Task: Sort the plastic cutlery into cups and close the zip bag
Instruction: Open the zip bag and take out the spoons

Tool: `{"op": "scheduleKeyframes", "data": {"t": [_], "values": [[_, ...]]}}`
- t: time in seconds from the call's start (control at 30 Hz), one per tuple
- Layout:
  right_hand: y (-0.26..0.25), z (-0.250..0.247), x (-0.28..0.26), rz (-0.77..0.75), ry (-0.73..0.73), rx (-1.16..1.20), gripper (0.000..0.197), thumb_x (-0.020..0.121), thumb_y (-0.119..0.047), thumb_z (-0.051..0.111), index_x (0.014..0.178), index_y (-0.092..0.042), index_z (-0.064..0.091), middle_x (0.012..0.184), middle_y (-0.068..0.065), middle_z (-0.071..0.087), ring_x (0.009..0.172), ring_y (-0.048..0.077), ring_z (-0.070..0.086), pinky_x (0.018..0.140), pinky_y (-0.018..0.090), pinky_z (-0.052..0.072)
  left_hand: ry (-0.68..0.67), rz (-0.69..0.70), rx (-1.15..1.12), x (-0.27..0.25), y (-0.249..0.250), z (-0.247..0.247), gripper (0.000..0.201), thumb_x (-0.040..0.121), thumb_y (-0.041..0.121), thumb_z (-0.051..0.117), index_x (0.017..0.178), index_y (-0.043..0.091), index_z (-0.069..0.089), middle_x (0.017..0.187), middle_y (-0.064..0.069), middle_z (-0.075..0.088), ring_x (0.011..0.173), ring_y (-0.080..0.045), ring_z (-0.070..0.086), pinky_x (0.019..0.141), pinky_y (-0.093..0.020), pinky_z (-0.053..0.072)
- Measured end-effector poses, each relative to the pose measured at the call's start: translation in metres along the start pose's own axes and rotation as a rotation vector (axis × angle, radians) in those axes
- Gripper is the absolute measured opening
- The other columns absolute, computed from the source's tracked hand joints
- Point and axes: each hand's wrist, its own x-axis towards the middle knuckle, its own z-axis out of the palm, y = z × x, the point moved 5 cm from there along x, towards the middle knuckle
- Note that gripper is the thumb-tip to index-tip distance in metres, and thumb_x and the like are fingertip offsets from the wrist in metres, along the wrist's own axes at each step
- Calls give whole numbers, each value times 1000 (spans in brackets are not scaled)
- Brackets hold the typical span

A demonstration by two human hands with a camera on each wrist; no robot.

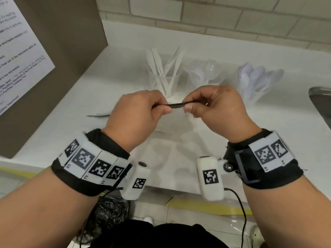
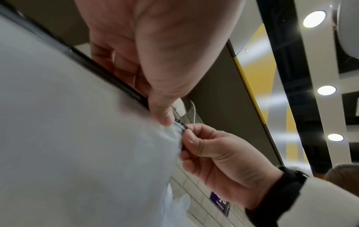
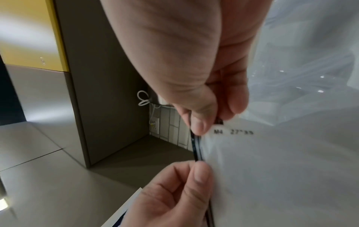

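Observation:
A clear zip bag [image 1: 172, 122] with a black zip strip [image 1: 177, 105] is held above the white counter [image 1: 125, 72]. My left hand [image 1: 162, 108] pinches the strip, and my right hand [image 1: 189, 106] pinches it a short way to the right. The strip runs on past my left hand to the left [image 1: 98, 115]. In the left wrist view the left hand [image 2: 163, 116] and right hand [image 2: 186, 135] nearly meet on the zip strip [image 2: 181, 125]. In the right wrist view my right hand [image 3: 209, 122] and left hand [image 3: 196, 170] grip the zip strip [image 3: 197, 150]. Behind stand clear cups of knives [image 1: 165, 81], forks [image 1: 206, 76] and spoons [image 1: 254, 81].
A brown panel [image 1: 75, 42] with a printed notice [image 1: 18, 42] stands at the left. A steel sink [image 1: 320, 101] is at the right edge. A tiled wall [image 1: 215, 15] closes the back of the counter.

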Motion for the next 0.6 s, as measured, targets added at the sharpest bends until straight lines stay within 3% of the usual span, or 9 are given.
{"op": "scheduleKeyframes", "data": {"t": [0.13,0.23,0.3,0.4,0.5,0.57,0.6], "values": [[-15,-26,9,-130,224,67,21,80,-3,70,77,-24,68,63,-16,65,57,-2,60,62,13,50,82,5,66,11,-3,-31,16,87,37,65,87,22,72,76,6,66,67,-14,53,56,-22,32],[-12,-53,17,-119,399,176,25,81,0,65,73,-23,65,53,-16,64,51,5,61,55,19,53,141,-107,148,15,-26,-57,14,87,35,66,87,22,71,76,0,67,72,-21,56,66,-29,39],[-1,-68,21,-65,493,252,26,82,2,62,72,-22,63,51,-14,63,49,7,62,52,21,53,156,-226,166,16,-49,-70,11,86,34,67,84,23,69,73,-2,63,69,-24,56,65,-31,38],[10,-62,23,15,476,246,27,86,2,60,72,-21,61,55,-9,62,51,7,64,54,22,55,16,-378,223,12,-65,-71,10,85,33,69,80,25,66,77,-4,64,64,-21,54,60,-30,36],[12,-40,25,41,350,245,26,88,1,59,75,-21,60,66,-3,61,56,7,65,60,24,58,-158,-279,119,8,-46,-53,11,87,37,65,96,33,68,88,8,66,77,-9,56,64,-23,39],[10,-29,26,42,307,267,25,88,1,60,76,-21,61,68,-1,63,61,9,66,65,26,59,-211,-222,-16,7,-30,-39,15,90,36,60,102,38,68,82,18,65,69,2,56,60,-7,35],[9,-25,26,35,300,280,23,88,0,61,78,-21,62,71,0,64,65,11,67,69,27,60,-229,-212,-43,8,-25,-32,15,91,34,59,102,39,68,79,19,64,65,4,54,58,-7,33]]}}
